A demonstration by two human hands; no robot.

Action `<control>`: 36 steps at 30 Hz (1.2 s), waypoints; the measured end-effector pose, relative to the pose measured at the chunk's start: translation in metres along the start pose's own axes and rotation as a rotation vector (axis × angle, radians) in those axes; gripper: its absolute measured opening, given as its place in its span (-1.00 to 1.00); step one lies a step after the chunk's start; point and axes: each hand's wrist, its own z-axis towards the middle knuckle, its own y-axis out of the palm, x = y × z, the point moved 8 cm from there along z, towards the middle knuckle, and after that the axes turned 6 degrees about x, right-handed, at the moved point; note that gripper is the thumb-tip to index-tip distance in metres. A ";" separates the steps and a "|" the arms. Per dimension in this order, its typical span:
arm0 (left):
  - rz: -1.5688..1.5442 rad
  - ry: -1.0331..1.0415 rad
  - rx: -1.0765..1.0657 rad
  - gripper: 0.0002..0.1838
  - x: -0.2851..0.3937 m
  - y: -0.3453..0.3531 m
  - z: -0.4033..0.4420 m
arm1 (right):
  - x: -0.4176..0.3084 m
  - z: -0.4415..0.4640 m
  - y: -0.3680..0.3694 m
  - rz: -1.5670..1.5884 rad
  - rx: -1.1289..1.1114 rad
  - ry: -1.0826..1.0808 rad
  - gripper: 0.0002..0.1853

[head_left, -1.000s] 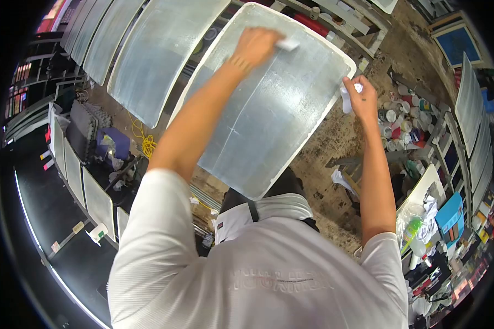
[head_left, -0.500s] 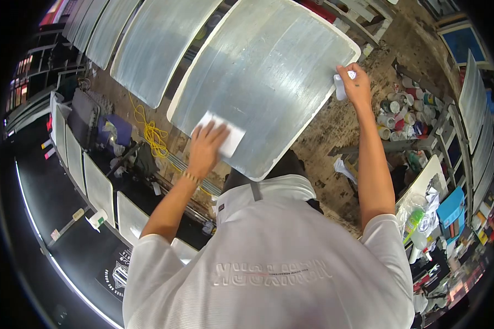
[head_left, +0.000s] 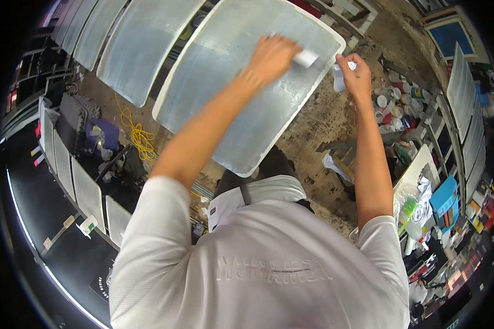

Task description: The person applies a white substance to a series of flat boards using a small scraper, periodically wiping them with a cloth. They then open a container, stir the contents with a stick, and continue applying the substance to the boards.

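Note:
A large grey printing board [head_left: 219,82] with a pale rim and rounded corners lies in front of my body. Over its upper right part is my left hand [head_left: 274,57], slightly blurred, with its fingers on a white rectangular sheet [head_left: 306,58]. The sheet is tilted at the fingertips; whether it touches the board I cannot tell. My right hand [head_left: 358,77] is closed just off the board's right corner. Between its thumb and fingers it pinches a small white piece of paper [head_left: 339,78], which hangs downward.
More grey boards [head_left: 142,49] stand in a row to the left. A yellow cable [head_left: 140,137] lies coiled on the floor. Several paint tubs [head_left: 392,104] are heaped at right, near a side table [head_left: 417,175] with a green-labelled bottle [head_left: 407,211]. Crumpled white paper [head_left: 335,166] lies below.
My left hand has swept with the white sheet from the board's near left part to its upper right. My right hand keeps its pinch. The view has shifted slightly.

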 end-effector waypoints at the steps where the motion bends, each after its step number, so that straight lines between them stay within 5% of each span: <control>1: 0.027 0.044 0.031 -0.56 0.004 0.011 0.036 | -0.003 -0.002 -0.008 -0.011 0.002 0.008 -0.61; 3: 0.108 -0.003 -0.138 -0.57 0.009 0.031 0.084 | -0.004 -0.005 -0.021 0.054 0.036 0.060 -0.57; 8: 0.178 0.004 -0.138 -0.61 0.019 0.033 0.061 | 0.004 -0.032 -0.037 0.077 0.092 0.057 -0.59; 16: 0.037 -0.039 -0.026 -0.46 0.047 -0.016 -0.240 | 0.025 -0.082 0.007 0.117 0.000 0.100 -0.54; 24: -0.037 -0.224 -0.243 -0.57 0.024 -0.059 -0.457 | 0.035 -0.193 0.026 0.068 -0.063 0.130 -0.56; 29: 0.027 -0.320 -0.017 -0.56 -0.031 -0.102 -0.436 | 0.058 -0.285 0.018 0.121 -0.121 0.266 -0.59; 36: 0.188 -0.260 0.284 -0.57 -0.071 -0.113 -0.349 | 0.031 -0.300 0.021 0.164 -0.178 0.258 -0.57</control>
